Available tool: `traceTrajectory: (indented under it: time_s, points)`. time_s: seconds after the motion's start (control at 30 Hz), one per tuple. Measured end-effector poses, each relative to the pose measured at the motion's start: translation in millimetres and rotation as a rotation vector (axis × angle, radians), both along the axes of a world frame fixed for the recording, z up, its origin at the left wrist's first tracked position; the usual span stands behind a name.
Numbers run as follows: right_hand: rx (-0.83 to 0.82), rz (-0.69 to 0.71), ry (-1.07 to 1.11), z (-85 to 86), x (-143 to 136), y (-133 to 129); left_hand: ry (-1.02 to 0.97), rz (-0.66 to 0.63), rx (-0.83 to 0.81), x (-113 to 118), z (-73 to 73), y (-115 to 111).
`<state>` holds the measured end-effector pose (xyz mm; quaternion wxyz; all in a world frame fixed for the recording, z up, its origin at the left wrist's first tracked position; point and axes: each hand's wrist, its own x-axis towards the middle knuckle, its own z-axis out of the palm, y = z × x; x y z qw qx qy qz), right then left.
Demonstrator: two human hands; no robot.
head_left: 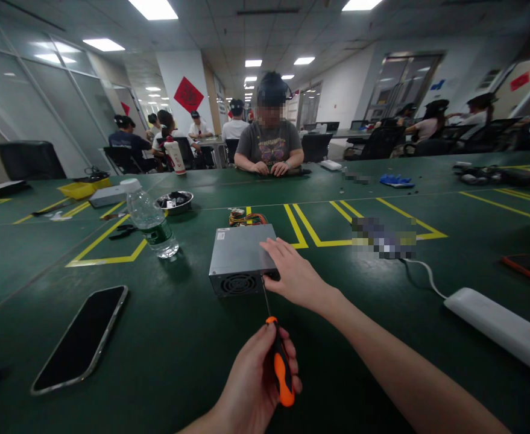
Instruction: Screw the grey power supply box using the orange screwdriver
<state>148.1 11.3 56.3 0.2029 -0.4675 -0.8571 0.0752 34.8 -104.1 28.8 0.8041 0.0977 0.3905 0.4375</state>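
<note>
A grey metal computer power supply unit sits on the green table, its round fan grille facing me. Wrapped around an orange and black screwdriver is my left hand. The screwdriver's thin shaft points away from me, and its tip meets the front face near the right corner. My right hand holds the unit's right side, with fingers over the top and thumb at the front, close to the screwdriver tip. Behind the unit lies a bundle of coloured wires. The exact contact at the tip is too small to make out.
A water bottle stands left of the unit, near a metal bowl of small parts. A phone lies at left. At right are a white power strip and its cable. A person sits opposite.
</note>
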Motion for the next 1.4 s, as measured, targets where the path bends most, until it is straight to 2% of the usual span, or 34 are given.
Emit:
traceTrajectory:
  time_s: [0.1,0.17,0.33,0.43,0.63,0.8,0.97,1.13,1.4]
  points:
    - [0.001,-0.002,-0.004,-0.4,-0.3,0.0,0.041,0.022,0.02,-1.0,5.3,-1.4]
    - [0.002,-0.004,-0.007,0.2,-1.1,-0.4,0.05,-0.009,0.034,-1.9,7.1,-2.4]
    - [-0.003,-0.012,-0.012,3.0,-3.0,-1.5,0.005,-0.105,0.099,-2.9,-0.4,-4.8]
    - [-0.006,-0.011,-0.015,3.4,-2.6,-1.6,-0.046,-0.123,0.052,-2.5,-2.6,-5.3]
    - [0.002,-0.006,-0.017,2.7,-1.4,-1.4,-0.011,-0.01,-0.048,-1.7,2.5,-4.4]
    - [0.01,-0.004,-0.019,2.5,-2.0,-1.7,-0.004,-0.049,-0.014,-2.2,2.7,-2.8]
    - [0.015,-0.005,-0.021,2.1,-2.0,-1.4,0.009,-0.011,-0.028,-1.7,5.5,-1.9]
    - [0.019,-0.004,-0.017,0.9,-1.3,-0.5,0.003,-0.037,0.008,-2.7,4.3,-3.0]
    - [0.013,-0.005,-0.007,-0.4,-1.4,-0.2,-0.021,0.034,-0.004,-3.2,2.8,-2.7]
